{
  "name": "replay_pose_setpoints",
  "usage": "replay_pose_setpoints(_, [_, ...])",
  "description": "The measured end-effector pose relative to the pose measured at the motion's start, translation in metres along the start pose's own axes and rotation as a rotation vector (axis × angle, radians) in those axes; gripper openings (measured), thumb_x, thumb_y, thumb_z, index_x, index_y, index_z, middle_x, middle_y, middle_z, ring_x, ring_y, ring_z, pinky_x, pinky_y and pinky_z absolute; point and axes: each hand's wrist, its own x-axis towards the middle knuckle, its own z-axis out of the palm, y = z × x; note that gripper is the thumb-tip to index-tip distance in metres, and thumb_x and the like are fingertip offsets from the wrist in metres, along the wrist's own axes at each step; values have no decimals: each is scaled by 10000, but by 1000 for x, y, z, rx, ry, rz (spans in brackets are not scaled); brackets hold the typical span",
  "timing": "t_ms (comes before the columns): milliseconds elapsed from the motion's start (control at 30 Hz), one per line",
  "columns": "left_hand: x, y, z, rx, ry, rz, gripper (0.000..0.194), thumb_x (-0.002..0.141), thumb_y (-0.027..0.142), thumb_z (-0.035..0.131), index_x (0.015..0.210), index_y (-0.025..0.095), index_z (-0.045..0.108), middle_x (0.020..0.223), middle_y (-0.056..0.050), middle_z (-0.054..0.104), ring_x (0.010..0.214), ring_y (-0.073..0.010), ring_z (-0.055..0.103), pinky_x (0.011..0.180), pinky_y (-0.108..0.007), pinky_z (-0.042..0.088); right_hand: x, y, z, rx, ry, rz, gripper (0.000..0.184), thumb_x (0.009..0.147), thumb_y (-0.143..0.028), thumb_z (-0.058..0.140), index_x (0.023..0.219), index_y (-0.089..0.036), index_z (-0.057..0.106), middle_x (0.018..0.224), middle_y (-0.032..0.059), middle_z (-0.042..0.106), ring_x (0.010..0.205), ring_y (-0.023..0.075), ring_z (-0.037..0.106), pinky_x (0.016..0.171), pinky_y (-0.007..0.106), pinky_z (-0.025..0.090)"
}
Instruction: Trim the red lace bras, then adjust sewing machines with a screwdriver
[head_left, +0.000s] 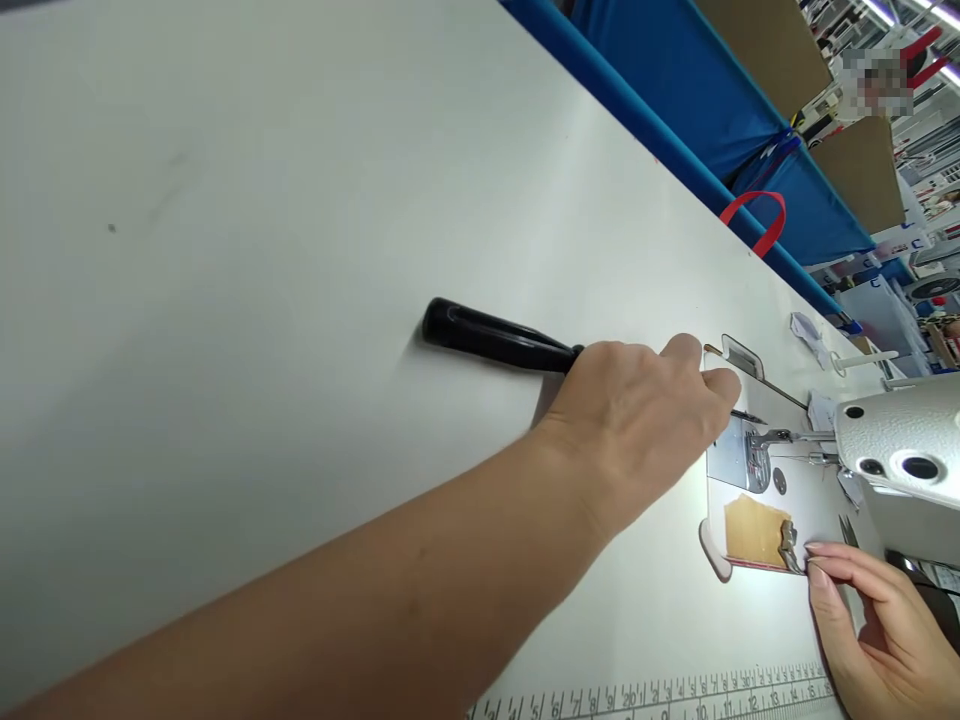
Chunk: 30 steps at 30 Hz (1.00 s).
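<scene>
My left hand (645,430) reaches across the white table with its fingers curled down beside the sewing machine's needle plate (731,460). A black-handled tool (495,337) runs in under this hand, its handle sticking out behind; the shaft is hidden. A thin dark tip (748,417) shows past the fingers, near the presser foot (776,437). My right hand (877,630) pinches thumb and forefinger together at the edge of the machine bed, beside a jagged metal piece (789,546). What the pinch holds is too small to make out. Tan tape (754,530) lies by that piece.
The white machine head (900,440) stands at the right. A ruler strip (675,695) runs along the bottom. Dark pointed tips (847,530) lie behind my right hand. A blue cloth bin (675,90) with a red loop (772,225) borders the table's far edge.
</scene>
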Motion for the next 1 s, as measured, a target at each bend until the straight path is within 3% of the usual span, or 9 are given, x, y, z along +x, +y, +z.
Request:
replay_pose_setpoints(267, [-2, 4, -6, -34, -7, 2, 347, 761, 64, 646, 1058, 237, 598, 607, -5, 538, 619, -165, 567, 503, -266, 269, 7, -10, -1, -2, 10, -53, 20, 926, -218, 569, 930, -215, 588, 957, 65, 644, 860, 244, 638, 775, 385, 486])
replay_pose_setpoints(533, [0, 2, 0, 18, -78, -13, 500, 590, -46, 632, 992, 249, 605, 629, 11, 542, 547, -130, 469, 507, -282, 229, 7, -21, -6, -43, 27, -41, 58, 949, -249, 536, 933, -224, 586, 983, 63, 649, 880, 244, 653, 797, 381, 524])
replay_pose_setpoints(1000, [-2, 2, 3, 109, -16, -1, 482, 580, -89, 515, 911, 252, 588, 580, 33, 453, 497, -92, 298, 495, -273, 178, 5, -17, -4, -27, 31, -45, 91, 959, -289, 513, 949, -225, 577, 1022, 55, 643, 906, 233, 640, 803, 359, 511])
